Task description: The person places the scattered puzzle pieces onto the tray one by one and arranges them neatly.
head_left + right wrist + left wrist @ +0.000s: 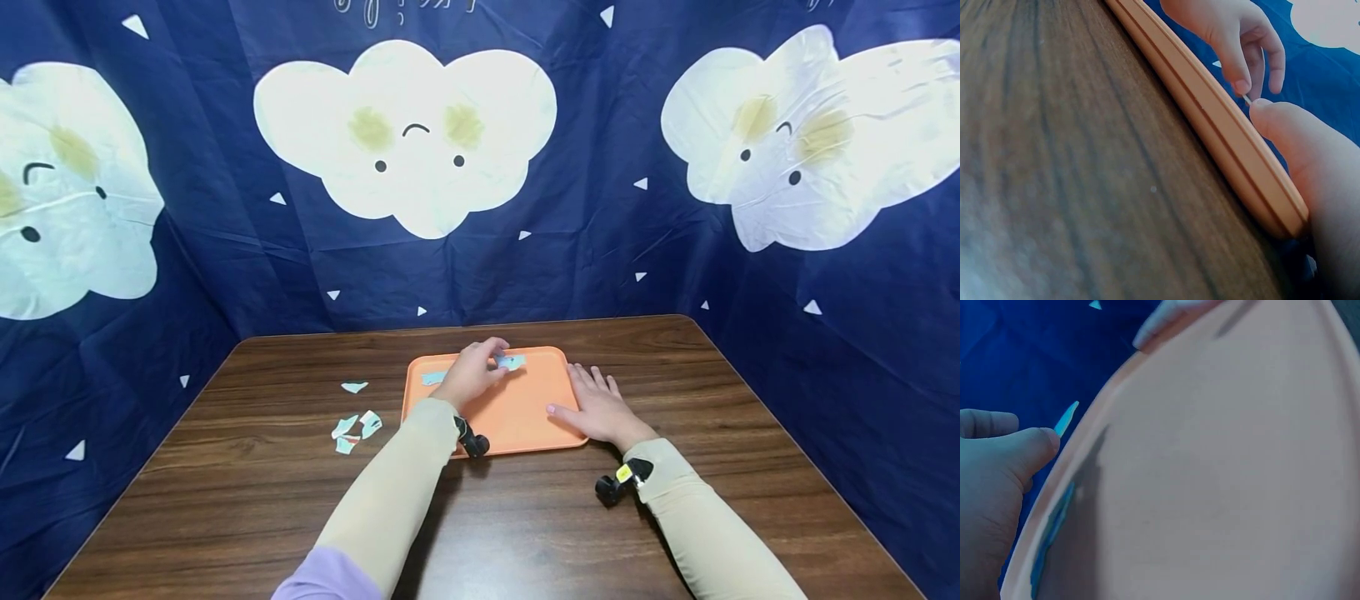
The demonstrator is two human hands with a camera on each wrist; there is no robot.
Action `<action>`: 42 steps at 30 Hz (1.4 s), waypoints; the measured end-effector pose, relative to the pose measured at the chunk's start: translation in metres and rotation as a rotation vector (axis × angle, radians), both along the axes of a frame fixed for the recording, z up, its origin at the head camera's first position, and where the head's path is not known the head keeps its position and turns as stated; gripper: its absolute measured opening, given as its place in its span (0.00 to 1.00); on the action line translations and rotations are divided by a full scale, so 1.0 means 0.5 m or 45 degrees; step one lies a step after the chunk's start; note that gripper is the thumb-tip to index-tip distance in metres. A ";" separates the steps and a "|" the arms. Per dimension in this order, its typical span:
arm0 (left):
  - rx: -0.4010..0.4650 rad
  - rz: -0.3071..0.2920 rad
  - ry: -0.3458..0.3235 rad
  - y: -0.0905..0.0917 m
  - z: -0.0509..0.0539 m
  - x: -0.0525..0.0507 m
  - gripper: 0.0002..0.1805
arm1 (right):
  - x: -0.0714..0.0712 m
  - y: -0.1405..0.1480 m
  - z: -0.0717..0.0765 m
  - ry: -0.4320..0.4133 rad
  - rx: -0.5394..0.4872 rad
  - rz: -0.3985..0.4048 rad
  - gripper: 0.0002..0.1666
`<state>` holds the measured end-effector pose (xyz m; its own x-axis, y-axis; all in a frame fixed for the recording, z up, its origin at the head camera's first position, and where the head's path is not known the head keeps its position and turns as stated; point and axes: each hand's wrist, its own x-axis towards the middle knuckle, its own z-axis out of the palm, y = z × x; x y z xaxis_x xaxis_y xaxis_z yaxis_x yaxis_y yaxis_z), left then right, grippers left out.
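Over the far part of an orange tray (pixel 517 417), my left hand (pixel 468 375) pinches a torn light-blue piece of paper (pixel 512 362) between thumb and fingers. The left wrist view shows this scrap (pixel 1067 419) sticking out past the thumb, above the tray's rim. Another light-blue piece (pixel 432 378) lies inside the tray at its far left, partly behind my left hand. My right hand (pixel 600 410) rests at the tray's right edge with its fingers straight and spread, the thumb over the rim.
Left of the tray, several torn paper pieces lie on the brown wooden table (pixel 247 467): one scrap (pixel 354 387) farther back, and a loose cluster including a white-and-blue piece (pixel 371 423). A dark blue cloth (pixel 600 275) with clouds hangs around the table's far and side edges.
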<state>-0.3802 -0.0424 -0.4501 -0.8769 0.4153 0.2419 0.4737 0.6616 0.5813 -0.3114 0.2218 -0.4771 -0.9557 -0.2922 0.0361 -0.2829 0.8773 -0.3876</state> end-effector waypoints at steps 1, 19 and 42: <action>-0.015 0.002 -0.003 0.003 -0.001 0.000 0.24 | 0.000 0.001 0.000 -0.002 0.001 -0.001 0.62; -0.061 0.075 -0.028 0.022 -0.040 -0.002 0.24 | -0.001 -0.004 -0.004 0.004 0.003 0.000 0.61; -0.193 0.046 -0.021 0.029 -0.020 0.003 0.38 | -0.002 -0.001 -0.002 0.008 -0.004 -0.008 0.61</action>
<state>-0.3788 -0.0278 -0.4600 -0.8951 0.4144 0.1645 0.4396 0.7587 0.4808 -0.3125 0.2212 -0.4784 -0.9572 -0.2862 0.0433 -0.2801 0.8779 -0.3883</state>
